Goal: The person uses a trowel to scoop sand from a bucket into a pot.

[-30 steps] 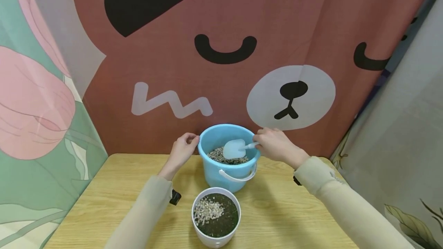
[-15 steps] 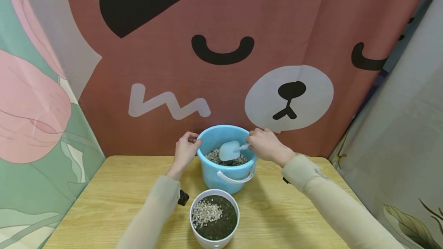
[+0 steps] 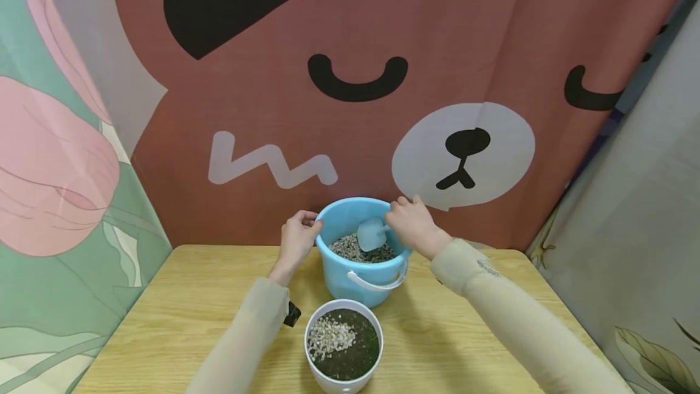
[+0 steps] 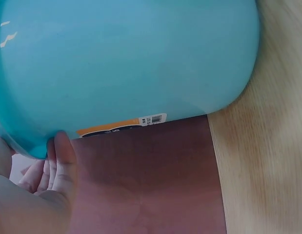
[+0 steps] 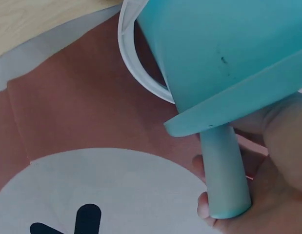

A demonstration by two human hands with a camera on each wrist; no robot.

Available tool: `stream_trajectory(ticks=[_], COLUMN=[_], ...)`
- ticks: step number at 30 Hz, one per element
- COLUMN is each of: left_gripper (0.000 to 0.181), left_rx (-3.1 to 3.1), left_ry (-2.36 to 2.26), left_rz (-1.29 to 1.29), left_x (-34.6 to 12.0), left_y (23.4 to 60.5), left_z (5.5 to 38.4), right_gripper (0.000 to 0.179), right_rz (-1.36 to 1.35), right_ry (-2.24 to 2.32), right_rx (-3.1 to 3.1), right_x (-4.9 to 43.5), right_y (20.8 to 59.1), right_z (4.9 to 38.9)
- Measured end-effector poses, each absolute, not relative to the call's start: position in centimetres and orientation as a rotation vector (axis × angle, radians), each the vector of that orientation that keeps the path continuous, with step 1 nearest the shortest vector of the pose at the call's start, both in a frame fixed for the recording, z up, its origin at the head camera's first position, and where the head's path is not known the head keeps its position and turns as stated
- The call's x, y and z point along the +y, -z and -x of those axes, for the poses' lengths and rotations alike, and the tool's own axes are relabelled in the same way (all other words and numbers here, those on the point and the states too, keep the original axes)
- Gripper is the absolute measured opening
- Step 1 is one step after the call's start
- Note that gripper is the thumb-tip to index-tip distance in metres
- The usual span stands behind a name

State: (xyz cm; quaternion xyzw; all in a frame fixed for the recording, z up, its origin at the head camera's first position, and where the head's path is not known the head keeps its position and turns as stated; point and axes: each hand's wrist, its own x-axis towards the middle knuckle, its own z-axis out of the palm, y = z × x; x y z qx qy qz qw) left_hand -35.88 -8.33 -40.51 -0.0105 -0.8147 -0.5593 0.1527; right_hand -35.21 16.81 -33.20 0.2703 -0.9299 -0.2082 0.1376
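Note:
A light-blue bucket [image 3: 340, 278] with a white handle [image 3: 377, 286] stands at the back of the table, holding grey gravel [image 3: 346, 249]. My left hand [image 3: 298, 237] grips its rim on the left; in the left wrist view, the fingers [image 4: 64, 161] lie against the outside just under the lip. My right hand [image 3: 414, 225], over the right rim, holds a small light-blue shovel [image 3: 371, 235] by its handle. The blade slants down inside the bucket, its tip at the gravel. In the right wrist view, the shovel's handle [image 5: 225, 173] sticks out past the rim with fingers curled round it.
In front of the bucket stands a white pot [image 3: 340, 385] of dark soil, pale pebbles [image 3: 330, 337] covering its left part. Both rest on a wooden table [image 3: 219, 297]. A curtain with a bear face [image 3: 465, 151] hangs close behind the bucket, and others hang at the sides.
My right hand has moved left over the rim, and the shovel blade has tilted more steeply down toward the gravel. My left hand has stayed at the left rim, shifting slightly inward.

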Motion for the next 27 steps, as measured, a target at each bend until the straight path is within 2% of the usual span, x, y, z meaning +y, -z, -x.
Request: stream_trajectory(ticks=[6, 19, 27], left_gripper=[0.023, 0.024, 0.024], left_rx=[-2.326, -2.308, -2.301], left_ry=[1.617, 1.613, 1.624], left_rz=[0.044, 0.064, 0.066], left_x=[-8.1, -8.4, -8.4], left_y=[40.7, 40.7, 40.9], left_z=[35.7, 35.7, 35.6], right_gripper=[0.012, 0.016, 0.011], right_rz=[-0.703, -0.759, -0.918], right_ry=[0.675, 0.686, 0.597], right_rx=[-2.73, -2.727, -2.716], right_x=[16.3, 15.4, 14.2], right_y=[34.0, 34.6, 34.9], right_z=[36.1, 36.7, 36.2])
